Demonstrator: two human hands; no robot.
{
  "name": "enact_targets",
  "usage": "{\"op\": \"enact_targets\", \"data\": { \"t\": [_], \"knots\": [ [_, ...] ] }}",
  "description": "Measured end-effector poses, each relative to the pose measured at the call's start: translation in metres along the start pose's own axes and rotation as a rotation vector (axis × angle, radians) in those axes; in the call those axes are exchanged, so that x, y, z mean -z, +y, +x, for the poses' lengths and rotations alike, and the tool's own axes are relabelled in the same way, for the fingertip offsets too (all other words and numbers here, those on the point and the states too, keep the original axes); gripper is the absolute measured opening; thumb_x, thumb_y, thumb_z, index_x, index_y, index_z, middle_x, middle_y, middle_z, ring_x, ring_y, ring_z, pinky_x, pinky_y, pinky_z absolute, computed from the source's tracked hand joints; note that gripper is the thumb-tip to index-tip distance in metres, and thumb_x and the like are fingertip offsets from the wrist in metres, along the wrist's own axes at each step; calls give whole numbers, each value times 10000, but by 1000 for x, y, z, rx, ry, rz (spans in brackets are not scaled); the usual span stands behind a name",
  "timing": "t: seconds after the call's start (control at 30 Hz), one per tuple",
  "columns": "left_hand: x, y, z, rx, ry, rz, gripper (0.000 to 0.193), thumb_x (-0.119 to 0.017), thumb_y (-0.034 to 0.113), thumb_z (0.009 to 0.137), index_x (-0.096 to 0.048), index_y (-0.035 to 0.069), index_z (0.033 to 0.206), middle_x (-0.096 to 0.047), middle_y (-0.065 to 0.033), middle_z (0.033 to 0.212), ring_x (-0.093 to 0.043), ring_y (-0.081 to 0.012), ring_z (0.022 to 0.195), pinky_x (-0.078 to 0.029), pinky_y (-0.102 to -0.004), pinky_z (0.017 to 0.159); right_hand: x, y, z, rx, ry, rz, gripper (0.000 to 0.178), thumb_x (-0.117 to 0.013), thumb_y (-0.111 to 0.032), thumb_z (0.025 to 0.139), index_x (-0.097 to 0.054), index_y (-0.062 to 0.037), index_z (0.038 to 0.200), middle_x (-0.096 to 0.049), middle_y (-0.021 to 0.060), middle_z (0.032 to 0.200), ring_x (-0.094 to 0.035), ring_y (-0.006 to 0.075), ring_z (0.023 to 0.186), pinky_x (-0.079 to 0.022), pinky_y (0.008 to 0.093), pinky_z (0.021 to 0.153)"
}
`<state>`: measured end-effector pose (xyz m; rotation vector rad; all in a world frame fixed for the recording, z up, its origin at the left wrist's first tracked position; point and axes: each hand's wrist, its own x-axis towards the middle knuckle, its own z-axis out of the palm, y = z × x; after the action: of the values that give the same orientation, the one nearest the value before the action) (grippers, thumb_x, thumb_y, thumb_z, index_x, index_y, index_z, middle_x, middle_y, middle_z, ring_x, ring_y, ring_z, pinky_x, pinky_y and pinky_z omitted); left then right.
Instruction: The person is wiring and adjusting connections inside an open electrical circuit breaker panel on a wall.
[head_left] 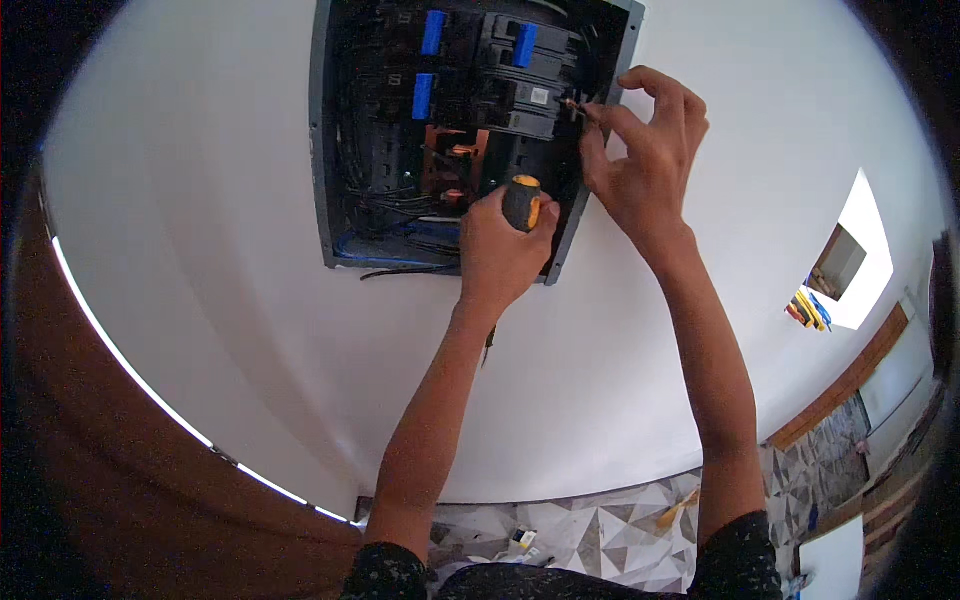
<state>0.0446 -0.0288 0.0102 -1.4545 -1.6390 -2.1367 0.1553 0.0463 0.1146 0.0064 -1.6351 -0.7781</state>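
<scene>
An open grey electrical panel box [318,190] is set in the white wall in front of me. My left hand [497,255] is closed around a screwdriver [522,204] with a black and yellow handle, at the lower right part of the box; its shaft and tip are hidden. My right hand [648,165], at the box's right edge, pinches a dark wire [573,104] with a bare copper end beside a black circuit breaker [515,100]. Blue toggles [433,33] mark several of the breakers. Copper busbars [455,165] show below them.
Black wires [385,203] bunch along the box's lower left, and one loose end [400,272] hangs over its bottom rim. At the right, several coloured hand tools [808,310] rest in a wall opening. Small items [522,538] lie on the patterned floor [610,540].
</scene>
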Motion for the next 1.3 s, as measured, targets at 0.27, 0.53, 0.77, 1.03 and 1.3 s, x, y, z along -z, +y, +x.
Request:
{"op": "enact_targets", "data": {
  "t": [0.27, 0.53, 0.77, 1.03, 1.3],
  "knots": [
    [-5, 9, 3, 27, 10, 177, 181, -711, 186, 846, -676, 8, 843, -685, -133, 753, -677, -266, 703, -515, -380, 680, -12, -2, -2, -75, 59, -128, 114, -767, -83, 686, -758, -79, 800, -541, 84, 1268, -429, 320, 1188, -349, 447, 938],
    [0, -2, 8, 149, -26, -64, 165, -751, 149, 814, -670, 6, 837, -675, -97, 741, -642, -202, 665, -505, -337, 672, -21, -15, 6, -195, 22, -192, 75, -738, -47, 694, -739, -54, 769, -511, 97, 1309, -415, 344, 1209, -362, 465, 946],
    [9, 3, 4, 142, -64, -110, 145, -730, 125, 825, -662, 1, 856, -669, -87, 748, -635, -179, 666, -501, -323, 673, -24, -15, -4, -238, 30, -137, 107, -741, -33, 674, -747, -53, 780, -445, 105, 1376, -399, 356, 1226, -359, 488, 959],
    [9, 9, 4, 175, -158, -131, 105, -696, 87, 839, -666, -3, 882, -665, -72, 753, -623, -140, 654, -508, -298, 646, -21, -21, 1, -255, -32, -272, 120, -752, -33, 659, -751, -50, 778, -431, 102, 1382, -362, 351, 1267, -347, 481, 982],
    [9, -4, 3, 67, -121, -172, 130, -717, 101, 839, -665, -1, 900, -663, -74, 772, -626, -147, 690, -510, -299, 666, -19, -10, -8, -209, 83, 65, 199, -745, 5, 679, -735, -43, 872, -458, 132, 1350, -396, 348, 1242, -366, 456, 975]
  ]
}}
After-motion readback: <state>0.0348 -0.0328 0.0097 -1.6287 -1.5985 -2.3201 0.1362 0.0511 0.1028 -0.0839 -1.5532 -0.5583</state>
